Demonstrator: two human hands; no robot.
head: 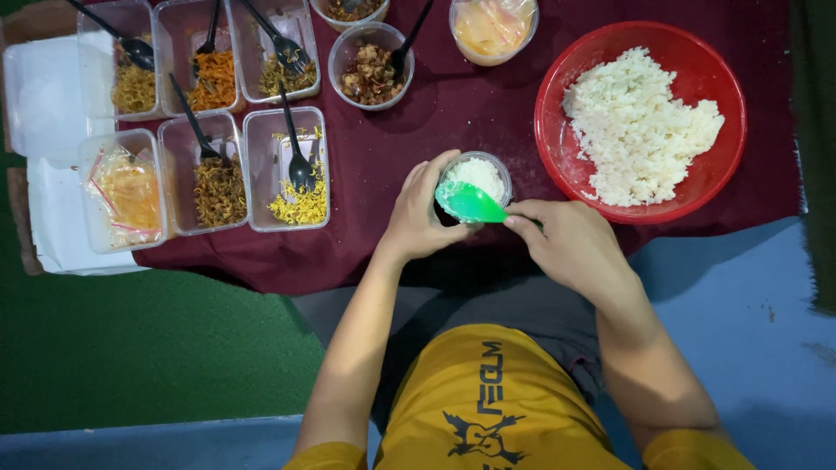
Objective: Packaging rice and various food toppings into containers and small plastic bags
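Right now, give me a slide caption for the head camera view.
Left hand steadies a small cup of rice while the right hand presses it with a green spoon, beside a red bowl of rice.

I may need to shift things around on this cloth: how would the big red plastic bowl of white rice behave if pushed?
The round red plastic bowl looks wide and low, so it would probably slide rather than tip. The white rice heaped inside likely makes it fairly heavy. The maroon cloth under it might drag or bunch.

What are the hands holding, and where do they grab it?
The left hand wraps its fingers around the side of a small cup of rice. The right hand holds a green spoon by its handle.
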